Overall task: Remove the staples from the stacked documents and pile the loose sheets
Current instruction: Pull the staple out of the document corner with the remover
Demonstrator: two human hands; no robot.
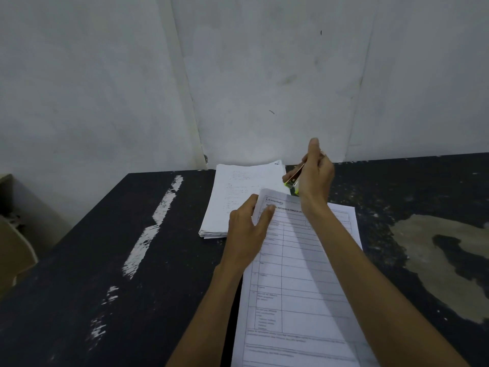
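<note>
Hands at the top edge of a printed form on a dark table (105, 260)

The staple cannot be made out. The small yellow-green tool (293, 182) is mostly hidden in the raised right hand (315, 176), which grips it just above the stapled document (304, 274), whose lower edge is cut off. The left hand (246, 234) rests its straight fingers on the document's top-left corner. The pile of loose sheets (232, 197) lies behind, by the wall.

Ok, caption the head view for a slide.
Left hand presses the form; right hand grips a small tool at its top edge.
</note>
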